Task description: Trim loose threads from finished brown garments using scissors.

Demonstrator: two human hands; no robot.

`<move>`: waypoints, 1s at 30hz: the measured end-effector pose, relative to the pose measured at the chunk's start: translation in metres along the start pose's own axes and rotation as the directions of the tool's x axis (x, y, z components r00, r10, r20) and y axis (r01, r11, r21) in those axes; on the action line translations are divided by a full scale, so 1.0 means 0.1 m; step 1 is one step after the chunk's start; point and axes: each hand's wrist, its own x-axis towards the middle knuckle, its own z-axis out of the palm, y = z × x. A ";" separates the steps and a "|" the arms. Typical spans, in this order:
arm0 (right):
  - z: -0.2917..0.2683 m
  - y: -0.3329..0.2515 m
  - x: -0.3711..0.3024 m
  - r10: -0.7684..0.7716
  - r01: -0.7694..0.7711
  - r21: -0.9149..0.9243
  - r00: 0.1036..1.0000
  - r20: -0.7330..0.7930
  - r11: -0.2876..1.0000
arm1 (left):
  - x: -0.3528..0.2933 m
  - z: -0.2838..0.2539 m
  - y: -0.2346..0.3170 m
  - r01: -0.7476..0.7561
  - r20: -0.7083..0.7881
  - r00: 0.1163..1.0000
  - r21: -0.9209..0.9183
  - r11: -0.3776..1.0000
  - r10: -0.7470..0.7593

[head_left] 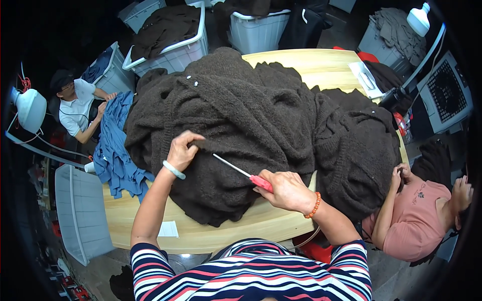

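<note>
A large heap of dark brown knitted garments (241, 115) covers most of the table before me. My left hand (182, 150), with a pale bangle at the wrist, is pinched on a small bit of the brown knit (201, 144), lifted at the heap's near left side. My right hand (288, 191), wearing an orange bead bracelet, is closed round the red handle of a thin metal-shafted tool (233, 166). Its shaft points up and left toward my left hand, its tip just short of the fingers. I cannot make out the tip's shape.
Blue garments (115, 145) hang over the wooden table's (286, 223) left edge, where a person (78, 103) works. Another person in pink (416, 215) sits at the right. Plastic bins (80, 215) of cloth, lamps (31, 110) and a paper slip (168, 229) are around.
</note>
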 end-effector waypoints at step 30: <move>-1.34 2.52 -1.76 -0.086 -0.434 -0.662 0.795 -0.601 0.611 | 0.49 1.71 3.54 -0.728 -0.460 0.660 -0.586 0.356 0.594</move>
